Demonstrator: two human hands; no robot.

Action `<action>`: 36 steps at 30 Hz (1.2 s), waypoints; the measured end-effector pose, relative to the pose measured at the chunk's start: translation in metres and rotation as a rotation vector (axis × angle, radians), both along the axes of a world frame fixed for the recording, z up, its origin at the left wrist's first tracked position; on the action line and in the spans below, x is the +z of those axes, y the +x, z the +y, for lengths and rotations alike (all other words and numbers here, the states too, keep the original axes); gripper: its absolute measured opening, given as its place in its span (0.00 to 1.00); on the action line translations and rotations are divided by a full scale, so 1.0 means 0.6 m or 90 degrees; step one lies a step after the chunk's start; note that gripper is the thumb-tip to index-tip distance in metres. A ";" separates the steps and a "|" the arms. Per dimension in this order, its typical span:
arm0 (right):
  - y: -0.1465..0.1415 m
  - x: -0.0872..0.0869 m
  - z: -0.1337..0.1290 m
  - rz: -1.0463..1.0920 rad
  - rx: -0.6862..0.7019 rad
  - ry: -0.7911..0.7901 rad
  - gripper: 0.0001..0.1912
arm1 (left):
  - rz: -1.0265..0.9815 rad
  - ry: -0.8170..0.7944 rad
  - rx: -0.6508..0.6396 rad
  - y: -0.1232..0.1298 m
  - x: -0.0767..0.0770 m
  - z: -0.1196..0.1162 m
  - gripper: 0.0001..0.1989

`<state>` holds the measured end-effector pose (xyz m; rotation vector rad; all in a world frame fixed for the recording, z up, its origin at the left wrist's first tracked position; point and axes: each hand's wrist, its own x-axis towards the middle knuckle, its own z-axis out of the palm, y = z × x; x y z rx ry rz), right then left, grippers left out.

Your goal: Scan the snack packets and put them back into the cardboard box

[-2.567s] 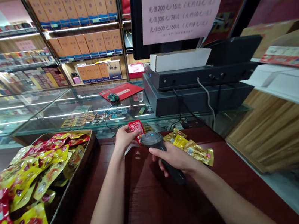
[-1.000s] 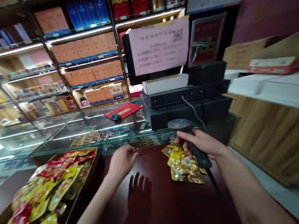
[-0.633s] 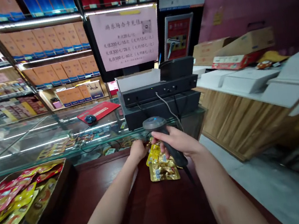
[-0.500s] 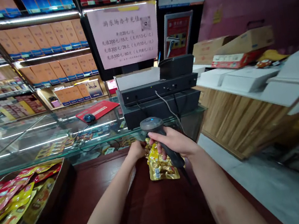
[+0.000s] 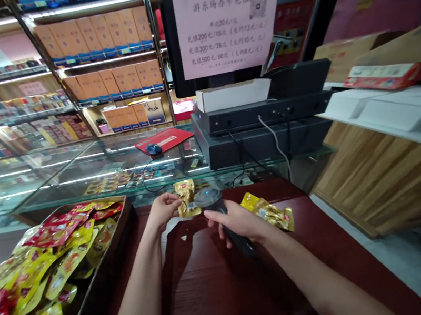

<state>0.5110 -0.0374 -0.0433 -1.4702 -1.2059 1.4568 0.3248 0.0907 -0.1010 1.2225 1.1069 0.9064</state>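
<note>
My left hand (image 5: 166, 210) pinches the left edge of a gold foil packet (image 5: 186, 198), which is held up near the glass counter's edge. In my right hand (image 5: 233, 223) is a dark handheld scanner (image 5: 209, 198) with a small blue light on top; its head is right beside the packet, and its handle slants down to the right. More gold and yellow packets (image 5: 269, 213) lie on the dark red table (image 5: 216, 295) to the right of my right hand.
A box (image 5: 127, 205) of red and yellow packets stands at the left. Behind the table are a glass counter (image 5: 77, 173), a mouse (image 5: 153, 149) on a red mat (image 5: 171, 139), and a black cash drawer (image 5: 229, 149) with cables. White boxes (image 5: 402, 108) are at the right.
The view has turned left. My left hand now holds up one gold packet, left of the scanner. Other gold packets, earlier under my hands, now lie at the right.
</note>
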 end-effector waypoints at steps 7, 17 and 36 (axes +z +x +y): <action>-0.040 -0.014 -0.004 -0.009 0.004 -0.035 0.16 | -0.058 -0.038 0.014 -0.003 0.022 -0.004 0.19; -0.043 -0.017 -0.007 -0.020 -0.007 -0.017 0.15 | -0.048 -0.039 0.036 0.004 0.016 -0.001 0.14; -0.032 0.003 -0.012 -0.006 0.023 0.011 0.17 | 0.249 0.348 0.206 -0.096 0.103 -0.061 0.12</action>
